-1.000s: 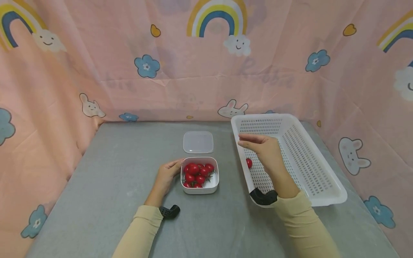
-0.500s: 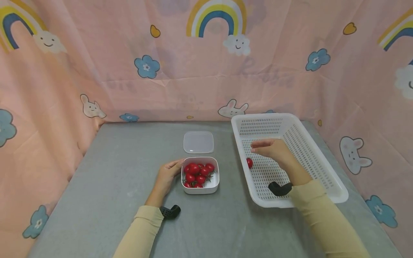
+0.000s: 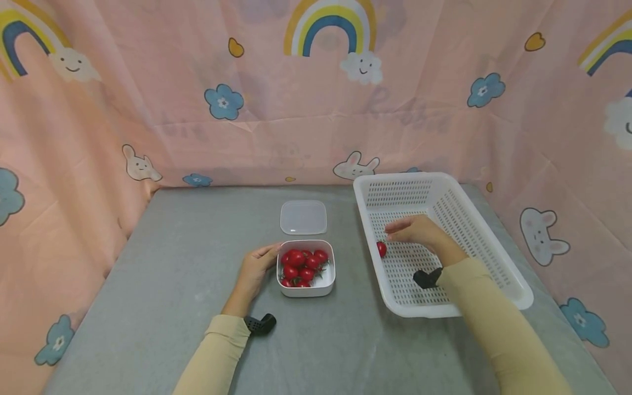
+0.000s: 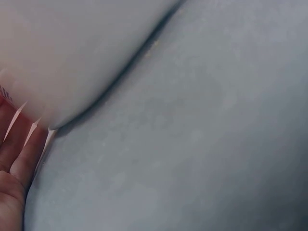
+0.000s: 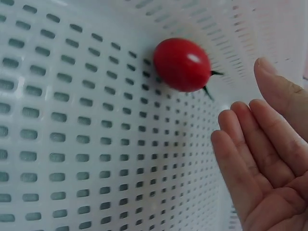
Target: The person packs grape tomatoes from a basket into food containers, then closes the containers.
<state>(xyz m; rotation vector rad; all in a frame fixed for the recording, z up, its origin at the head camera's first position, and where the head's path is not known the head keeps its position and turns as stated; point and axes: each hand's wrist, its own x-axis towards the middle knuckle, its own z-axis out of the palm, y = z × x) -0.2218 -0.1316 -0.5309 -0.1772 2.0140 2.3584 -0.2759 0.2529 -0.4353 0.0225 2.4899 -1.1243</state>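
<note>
My left hand (image 3: 254,271) rests against the left side of a small white container (image 3: 307,292), its straight fingers touching the wall in the left wrist view. Inside the container lie several cherry tomatoes (image 3: 296,258) with green stems. Over the white perforated basket (image 3: 494,252) hovers my right hand (image 3: 419,233), holding nothing. One red cherry tomato (image 5: 182,65) with a green stem lies in the basket by its left wall. In the right wrist view, the fingers (image 5: 236,168) and thumb are extended and stand apart from that tomato.
A translucent lid (image 3: 303,218) lies flat on the grey table (image 3: 197,247), just behind the small container. Behind the table hangs a pink curtain (image 3: 257,148) with rainbows and rabbits. The basket stands near the table's right side.
My right hand has moved right from above the basket's left rim into the basket, then lowered towards the lone cherry tomato. The left hand and small container have stayed in place.
</note>
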